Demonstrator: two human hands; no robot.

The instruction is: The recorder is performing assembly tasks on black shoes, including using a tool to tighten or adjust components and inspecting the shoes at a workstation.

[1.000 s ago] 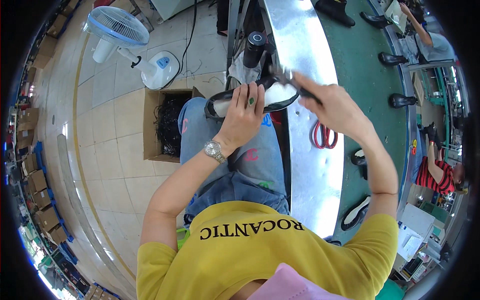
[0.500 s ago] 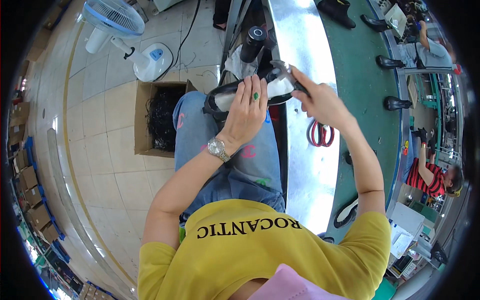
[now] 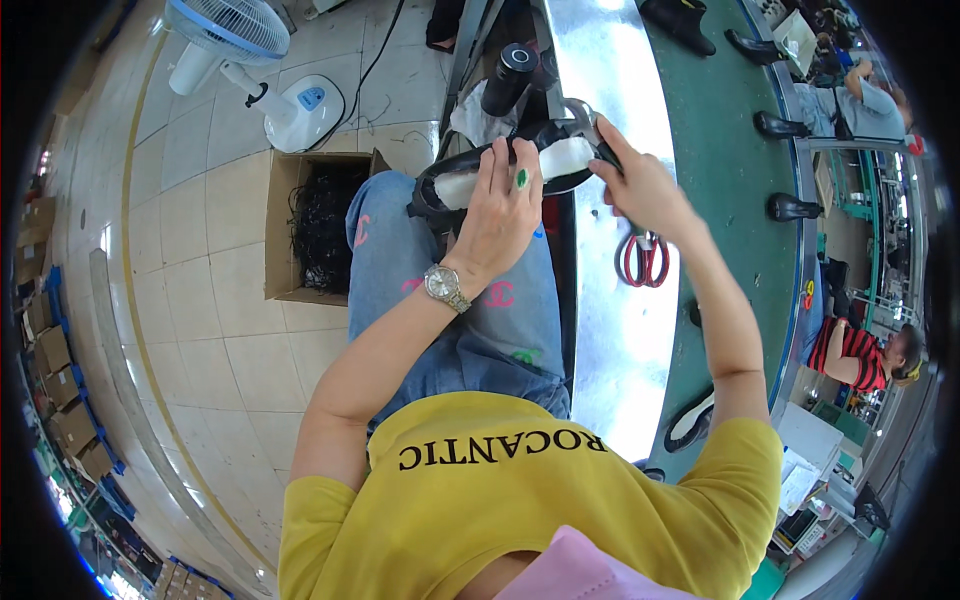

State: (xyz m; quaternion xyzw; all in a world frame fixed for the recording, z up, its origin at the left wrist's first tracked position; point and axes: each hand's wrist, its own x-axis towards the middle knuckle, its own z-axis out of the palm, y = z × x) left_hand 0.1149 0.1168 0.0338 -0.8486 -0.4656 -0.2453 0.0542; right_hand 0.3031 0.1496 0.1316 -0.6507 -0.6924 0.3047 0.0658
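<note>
Across my lap and the bench edge lies a black shoe [image 3: 455, 190] with a white inner face turned up. My left hand [image 3: 500, 205], wearing a green-stoned ring, is closed over its middle. A hammer [image 3: 580, 116] with a metal head is gripped by its dark handle in my right hand [image 3: 645, 185]. Its head is at the right end of the shoe; whether they touch, I cannot tell. Red-handled scissors [image 3: 643, 262] rest on the metal bench just below my right hand.
The shiny metal bench [image 3: 620, 350] runs beside a green conveyor belt [image 3: 705, 170] carrying black boots and shoes. A dark bottle [image 3: 509, 80] stands beyond the shoe. At left are a cardboard box [image 3: 285, 225] of black strips and a fan [image 3: 300, 112]. Two people sit across the belt.
The hammer and my right hand have shifted slightly right. The shoe and my left hand have moved a little the same way. Both grips stay the same.
</note>
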